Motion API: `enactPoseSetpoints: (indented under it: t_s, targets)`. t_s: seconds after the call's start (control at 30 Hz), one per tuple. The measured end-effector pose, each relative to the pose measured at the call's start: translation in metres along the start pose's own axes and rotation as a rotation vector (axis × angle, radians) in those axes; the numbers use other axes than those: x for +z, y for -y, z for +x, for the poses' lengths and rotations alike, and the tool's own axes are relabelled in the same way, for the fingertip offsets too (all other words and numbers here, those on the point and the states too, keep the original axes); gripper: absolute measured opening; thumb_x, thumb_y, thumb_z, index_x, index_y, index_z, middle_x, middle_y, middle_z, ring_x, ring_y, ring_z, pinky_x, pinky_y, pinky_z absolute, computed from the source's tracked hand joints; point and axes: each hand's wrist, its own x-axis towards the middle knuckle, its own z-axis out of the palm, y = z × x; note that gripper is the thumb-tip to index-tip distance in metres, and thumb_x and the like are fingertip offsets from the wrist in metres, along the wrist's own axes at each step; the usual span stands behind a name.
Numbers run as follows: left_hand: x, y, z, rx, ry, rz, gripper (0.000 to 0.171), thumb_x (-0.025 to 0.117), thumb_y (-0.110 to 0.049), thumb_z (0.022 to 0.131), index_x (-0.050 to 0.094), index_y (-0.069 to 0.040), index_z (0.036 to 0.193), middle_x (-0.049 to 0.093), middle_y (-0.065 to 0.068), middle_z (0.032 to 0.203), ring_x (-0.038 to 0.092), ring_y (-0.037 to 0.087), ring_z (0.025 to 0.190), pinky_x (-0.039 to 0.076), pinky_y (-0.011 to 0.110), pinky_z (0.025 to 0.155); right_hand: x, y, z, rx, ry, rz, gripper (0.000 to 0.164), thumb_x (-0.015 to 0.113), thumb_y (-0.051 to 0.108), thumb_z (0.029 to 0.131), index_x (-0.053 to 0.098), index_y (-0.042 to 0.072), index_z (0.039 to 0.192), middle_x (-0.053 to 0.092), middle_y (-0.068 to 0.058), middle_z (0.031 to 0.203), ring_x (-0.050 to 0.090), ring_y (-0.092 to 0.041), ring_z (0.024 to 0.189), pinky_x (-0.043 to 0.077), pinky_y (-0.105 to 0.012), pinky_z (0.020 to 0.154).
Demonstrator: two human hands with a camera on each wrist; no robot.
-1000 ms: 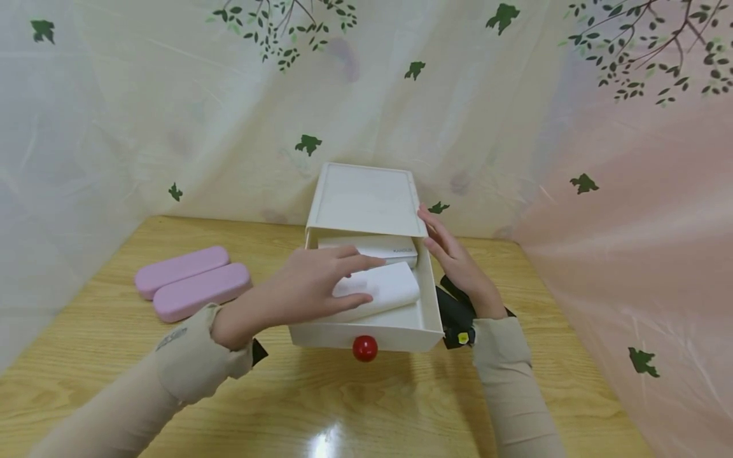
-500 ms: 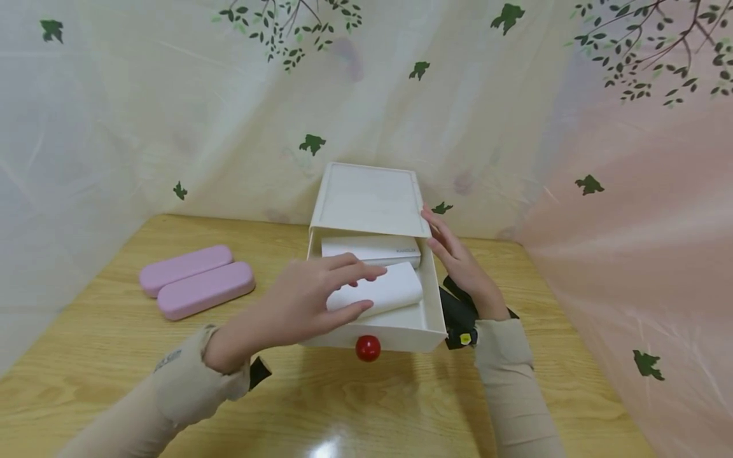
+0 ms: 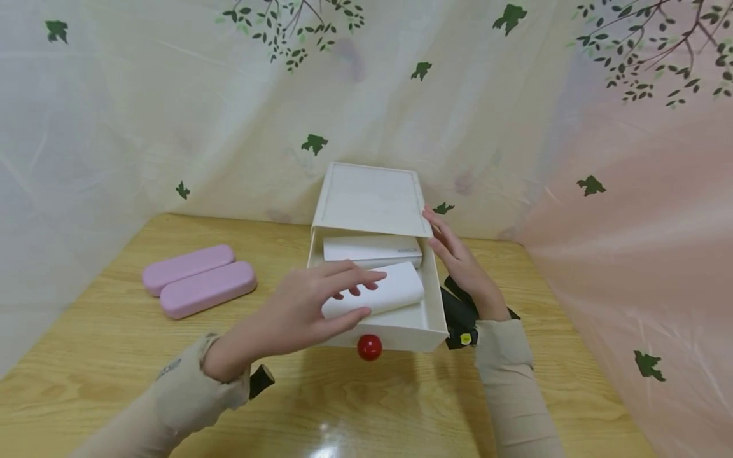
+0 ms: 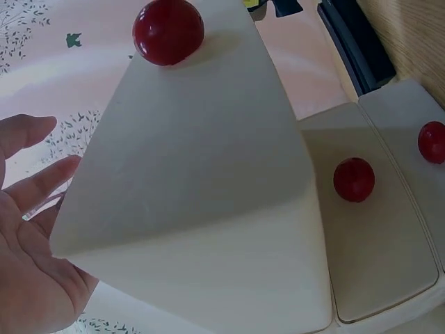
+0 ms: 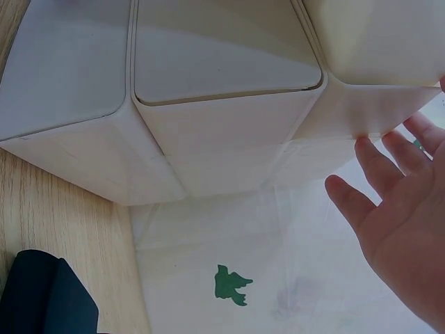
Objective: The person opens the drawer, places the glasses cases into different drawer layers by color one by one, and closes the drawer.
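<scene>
A white drawer cabinet (image 3: 372,197) stands against the back curtain with its top drawer (image 3: 401,339) pulled out. Inside lie two white cases: a rounded one (image 3: 397,289) at the front, and a boxy one with small dark lettering (image 3: 366,248) behind. My left hand (image 3: 298,308) hovers over the drawer's left front part, fingers relaxed and spread above the rounded case, partly hiding it. My right hand (image 3: 460,267) rests its fingertips on the cabinet's upper right side; the right wrist view shows those fingers (image 5: 379,167) loosely spread. A red knob (image 3: 369,348) sits on the drawer front.
Two pink oblong cases (image 3: 206,289) lie side by side on the wooden table (image 3: 366,407), left of the cabinet. Lower drawers (image 4: 389,243) with red knobs are closed. Black wrist gear (image 3: 458,318) sits near the right wrist. A leaf-printed curtain (image 3: 240,146) surrounds the table.
My left hand has drawn back a little toward the left and front, uncovering more of the rounded white case. The right hand stays on the cabinet's side. The drawer has not moved.
</scene>
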Motion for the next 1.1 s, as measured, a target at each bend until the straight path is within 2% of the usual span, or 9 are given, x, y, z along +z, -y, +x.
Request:
enactPoseSetpoints:
  t_s: [0.3,0.47,0.67,0.83,1.1]
  targets:
    - [0.003,-0.002,-0.008,0.034,-0.02,-0.08,0.045,0.072,-0.016,0.087,0.06,-0.009,0.13,0.071,0.002,0.106,0.068,0.011,0.086,0.056,0.02,0.073,0.0,-0.001,0.0,0.004,0.004,-0.006,0.051,0.036,0.01,0.105,0.02,0.002,0.153,0.004,-0.011,0.165,0.007,-0.034,0.151,0.015,-0.06,0.118]
    - [0.006,-0.004,-0.014,0.055,-0.037,-0.125,0.045,0.071,-0.016,0.087,0.06,-0.008,0.131,0.07,0.002,0.105,0.067,0.009,0.087,0.055,0.017,0.075,0.0,-0.002,0.0,0.001,0.007,-0.001,0.051,0.036,0.008,0.105,0.02,0.002,0.153,0.002,-0.015,0.164,0.006,-0.034,0.151,0.015,-0.061,0.118]
    - [0.01,-0.004,-0.018,0.135,-0.086,-0.148,0.043,0.071,-0.013,0.087,0.061,-0.004,0.128,0.07,0.005,0.105,0.068,0.011,0.086,0.056,0.018,0.077,0.0,-0.001,0.0,0.004,0.008,0.004,0.052,0.036,0.01,0.105,0.02,0.002,0.153,0.003,-0.011,0.165,0.007,-0.033,0.151,0.016,-0.06,0.118]
    - [0.012,-0.006,-0.022,0.191,-0.122,-0.217,0.038,0.07,-0.009,0.088,0.062,0.0,0.124,0.07,0.008,0.105,0.069,0.015,0.086,0.057,0.017,0.078,-0.001,0.0,0.0,0.0,0.006,-0.002,0.051,0.036,0.008,0.105,0.02,0.002,0.153,0.004,-0.01,0.165,0.008,-0.033,0.151,0.016,-0.06,0.118]
    - [0.014,-0.01,-0.026,0.242,-0.143,-0.273,0.033,0.069,-0.006,0.088,0.063,0.004,0.118,0.07,0.01,0.103,0.068,0.013,0.08,0.056,0.013,0.076,-0.001,-0.002,0.001,-0.009,-0.001,-0.025,0.051,0.037,0.01,0.105,0.021,0.001,0.152,0.006,-0.01,0.165,0.01,-0.034,0.15,0.018,-0.059,0.117]
